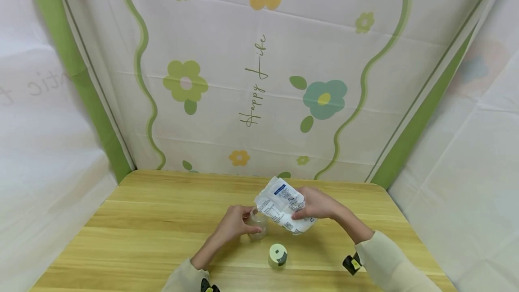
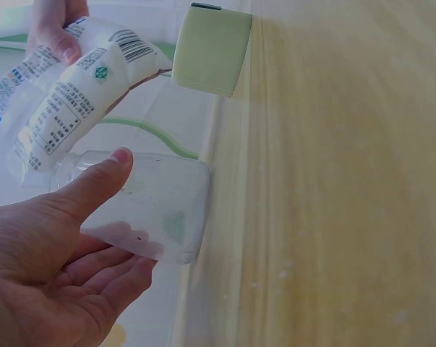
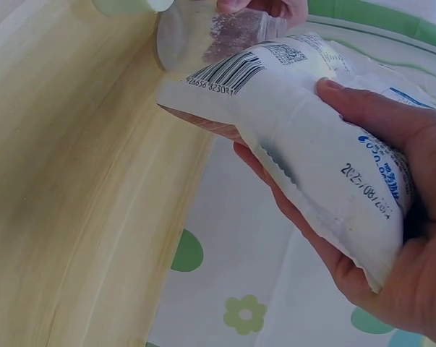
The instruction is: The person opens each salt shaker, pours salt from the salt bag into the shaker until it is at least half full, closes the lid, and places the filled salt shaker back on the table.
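Observation:
My left hand (image 1: pixel 235 225) grips a clear jar (image 2: pixel 160 199) that stands on the wooden table, thumb on one side and fingers on the other. In my right hand (image 1: pixel 318 204) is a white printed bag (image 1: pixel 284 206), held tilted with its left end over the jar's mouth. The right wrist view shows the thumb on one face of the bag (image 3: pixel 304 137) and fingers beneath it. Fine white specks show on the jar's wall (image 3: pixel 203 32) there; whether anything is falling from the bag cannot be made out. A pale green lid (image 1: pixel 277 256) sits on the table near the jar.
The wooden table (image 1: pixel 162 220) reaches back to a white curtain (image 1: pixel 219 35) printed with flowers. More white curtain hangs at the left and right sides. Dark wrist cameras (image 1: pixel 352 264) are strapped near both sleeves.

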The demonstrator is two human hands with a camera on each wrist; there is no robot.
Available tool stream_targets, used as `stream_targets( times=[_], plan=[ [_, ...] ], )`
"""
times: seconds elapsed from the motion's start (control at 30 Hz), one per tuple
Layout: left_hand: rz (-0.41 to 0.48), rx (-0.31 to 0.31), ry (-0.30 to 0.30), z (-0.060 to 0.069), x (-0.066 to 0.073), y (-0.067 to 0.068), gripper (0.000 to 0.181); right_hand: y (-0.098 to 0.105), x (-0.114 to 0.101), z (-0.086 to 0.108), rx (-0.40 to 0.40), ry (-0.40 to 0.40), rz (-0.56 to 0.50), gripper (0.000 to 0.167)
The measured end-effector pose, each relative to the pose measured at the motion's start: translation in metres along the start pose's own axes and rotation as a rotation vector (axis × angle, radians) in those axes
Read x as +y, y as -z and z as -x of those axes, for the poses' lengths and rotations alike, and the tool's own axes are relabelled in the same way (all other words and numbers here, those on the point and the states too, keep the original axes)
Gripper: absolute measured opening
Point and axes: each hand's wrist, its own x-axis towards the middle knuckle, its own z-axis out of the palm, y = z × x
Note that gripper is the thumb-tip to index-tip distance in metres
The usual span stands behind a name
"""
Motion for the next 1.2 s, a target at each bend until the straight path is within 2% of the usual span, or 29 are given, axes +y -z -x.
stream_targets(
  times=[0.8,1.2],
  plan=[
    [-0.011,0.006,0.001,-0.0005,0.0,-0.0003,0.064,0.0047,-0.0055,-0.0048,-0.009,0.009,0.056,0.035],
    [-0.011,0.012,-0.008,0.0004,0.0,-0.001,0.064,0.0058,-0.0066,-0.0049,-0.016,-0.004,0.03,0.039]
  ],
)
